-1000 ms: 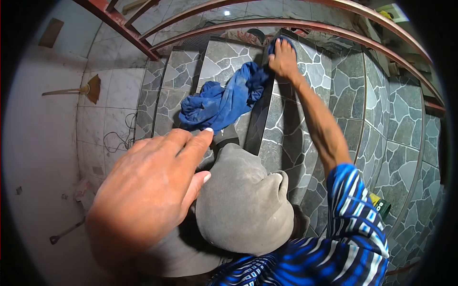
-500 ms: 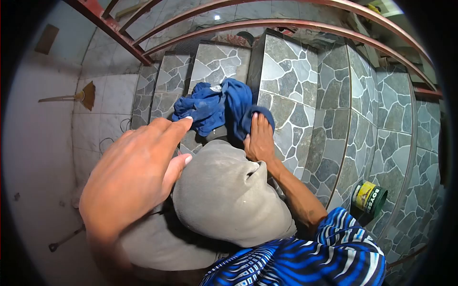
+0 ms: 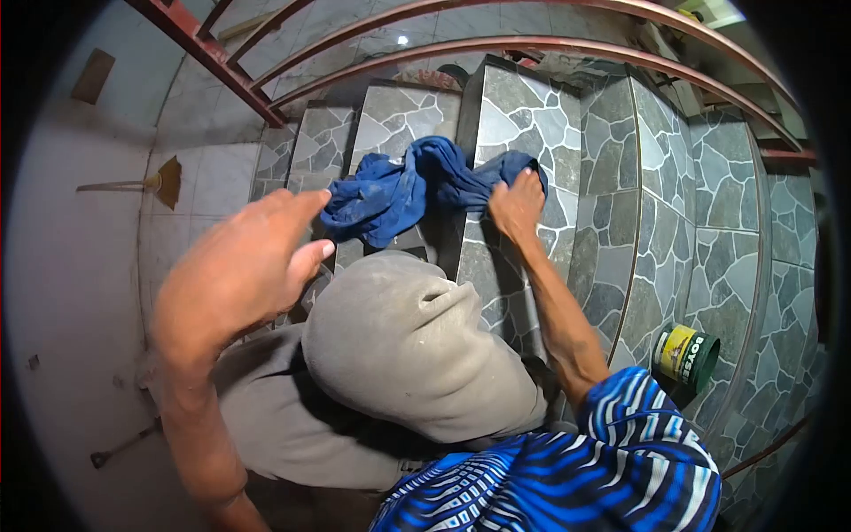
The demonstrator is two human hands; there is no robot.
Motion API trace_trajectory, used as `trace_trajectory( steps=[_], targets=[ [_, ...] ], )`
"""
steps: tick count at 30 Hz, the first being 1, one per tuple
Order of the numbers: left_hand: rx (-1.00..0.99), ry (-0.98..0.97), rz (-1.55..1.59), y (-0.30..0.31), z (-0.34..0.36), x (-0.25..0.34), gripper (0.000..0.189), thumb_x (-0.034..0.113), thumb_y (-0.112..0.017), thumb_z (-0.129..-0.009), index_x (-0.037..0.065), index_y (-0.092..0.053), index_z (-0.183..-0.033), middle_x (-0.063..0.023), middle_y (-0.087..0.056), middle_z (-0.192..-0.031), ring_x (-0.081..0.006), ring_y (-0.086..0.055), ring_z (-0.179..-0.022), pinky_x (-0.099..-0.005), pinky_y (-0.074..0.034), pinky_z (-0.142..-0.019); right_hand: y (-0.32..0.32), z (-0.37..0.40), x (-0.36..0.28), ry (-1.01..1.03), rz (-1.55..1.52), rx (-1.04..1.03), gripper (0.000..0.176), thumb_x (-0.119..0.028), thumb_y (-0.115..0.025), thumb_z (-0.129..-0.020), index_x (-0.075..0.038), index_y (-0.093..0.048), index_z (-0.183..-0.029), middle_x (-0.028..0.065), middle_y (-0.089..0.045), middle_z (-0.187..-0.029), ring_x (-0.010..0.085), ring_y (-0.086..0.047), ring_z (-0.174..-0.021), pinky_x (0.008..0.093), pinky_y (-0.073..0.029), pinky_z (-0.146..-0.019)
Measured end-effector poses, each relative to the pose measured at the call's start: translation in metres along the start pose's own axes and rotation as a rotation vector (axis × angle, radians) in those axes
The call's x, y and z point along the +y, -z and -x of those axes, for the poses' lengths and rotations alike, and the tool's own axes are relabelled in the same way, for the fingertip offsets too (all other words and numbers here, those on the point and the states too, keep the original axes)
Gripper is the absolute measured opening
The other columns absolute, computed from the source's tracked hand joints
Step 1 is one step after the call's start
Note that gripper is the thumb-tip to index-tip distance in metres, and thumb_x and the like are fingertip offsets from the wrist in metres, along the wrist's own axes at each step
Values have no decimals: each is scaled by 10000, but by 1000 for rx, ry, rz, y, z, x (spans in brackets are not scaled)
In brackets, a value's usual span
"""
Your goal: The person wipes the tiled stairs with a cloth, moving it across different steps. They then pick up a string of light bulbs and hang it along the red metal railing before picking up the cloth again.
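Up and rightward goes the right hand (image 3: 517,208) since half a second ago, dragging the blue cloth (image 3: 403,191) onto the stair tile (image 3: 532,115). Its fingers are closed on the cloth's right end, pressing it to the tile. The cloth's long axis runs left to right across the step edge, and the bunched bulk trails leftward. The left hand (image 3: 235,270) hovers with its fingers loosely spread and holding nothing, the forefinger just beside the cloth's left end; contact cannot be told. The grey knee (image 3: 399,346) hides the steps below, and the right palm is unseen.
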State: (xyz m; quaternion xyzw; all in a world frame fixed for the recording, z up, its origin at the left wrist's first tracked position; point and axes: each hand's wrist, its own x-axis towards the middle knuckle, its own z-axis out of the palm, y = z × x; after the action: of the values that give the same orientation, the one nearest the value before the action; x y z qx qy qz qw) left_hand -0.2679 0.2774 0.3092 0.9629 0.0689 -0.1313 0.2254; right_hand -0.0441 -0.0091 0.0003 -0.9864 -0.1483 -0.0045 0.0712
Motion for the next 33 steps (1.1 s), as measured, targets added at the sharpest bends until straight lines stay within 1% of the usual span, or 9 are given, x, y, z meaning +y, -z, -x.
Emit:
trace_trajectory(
  steps=[5, 9, 12, 14, 19, 22, 23, 26, 33],
  targets=[
    [-80, -37, 72, 13, -14, 21, 449, 232, -643, -947, 24, -567, -1337, -202, -650, -1167, -381, -621, -1069, -430, -489, -938, 3, 5, -2, 390, -95, 84, 741, -369, -527, -936, 214, -401, -1376, 409, -390, -1448, 488, -432, -1302, 514, -329, -1114],
    [-74, -36, -3, 9, -27, 16, 463, 269, -638, -952, 27, -570, -1340, -206, -643, -1233, -390, -608, -1135, -432, -484, -980, 5, -4, 23, 53, -48, -17, 749, -398, -535, -943, 207, -417, -1369, 397, -452, -1386, 487, -441, -1290, 510, -321, -1111],
    [-106, -20, -38, 10, -35, 22, 464, 284, -631, -957, 27, -572, -1339, -209, -635, -1267, -389, -596, -1173, -432, -479, -999, -10, -7, -31, 139, 168, 325, 759, -411, -536, -939, 205, -420, -1366, 381, -500, -1323, 482, -451, -1279, 509, -317, -1110],
    [-91, -49, -21, 7, -38, 26, 463, 285, -626, -961, 27, -571, -1341, -212, -630, -1280, -386, -591, -1185, -429, -475, -1008, -5, 8, -37, 480, -1, 126, 769, -419, -526, -942, 206, -408, -1374, 395, -464, -1384, 487, -440, -1311, 518, -308, -1130],
    [-137, -70, -12, -2, -40, 17, 468, 283, -623, -963, 33, -560, -1354, -206, -614, -1321, -385, -577, -1211, -428, -461, -1038, -4, 5, 22, 169, -99, 35, 796, -458, -460, -983, 213, -370, -1401, 404, -396, -1453, 497, -403, -1352, 521, -260, -1164],
    [-153, 20, -42, 0, -29, 17, 469, 284, -623, -962, 35, -560, -1355, -201, -612, -1325, -380, -574, -1216, -430, -457, -1044, 19, -9, -35, -65, -59, -55, 840, -491, -471, -969, 236, -374, -1380, 410, -398, -1448, 503, -390, -1360, 531, -236, -1171],
    [-146, 44, -54, 3, -29, 19, 469, 284, -622, -962, 35, -560, -1355, -200, -612, -1325, -377, -573, -1217, -431, -456, -1044, 7, -5, -48, 141, 99, 222, 867, -512, -483, -953, 255, -396, -1348, 413, -432, -1416, 508, -403, -1342, 548, -236, -1160],
    [-139, -11, -9, 9, -30, 26, 471, 289, -618, -964, 28, -559, -1352, -204, -615, -1317, -380, -575, -1214, -432, -455, -1042, 14, 8, -19, 531, -201, 13, 786, -470, -495, -964, 207, -439, -1359, 386, -505, -1353, 470, -453, -1302, 526, -308, -1126],
    [-129, 4, -28, 2, -23, 14, 468, 285, -612, -965, 14, -561, -1342, -220, -623, -1292, -395, -585, -1191, -438, -463, -1024, -4, -17, -27, 65, -10, 120, 887, -526, -499, -950, 249, -384, -1365, 459, -377, -1421, 537, -381, -1349, 560, -243, -1154]
  ],
)
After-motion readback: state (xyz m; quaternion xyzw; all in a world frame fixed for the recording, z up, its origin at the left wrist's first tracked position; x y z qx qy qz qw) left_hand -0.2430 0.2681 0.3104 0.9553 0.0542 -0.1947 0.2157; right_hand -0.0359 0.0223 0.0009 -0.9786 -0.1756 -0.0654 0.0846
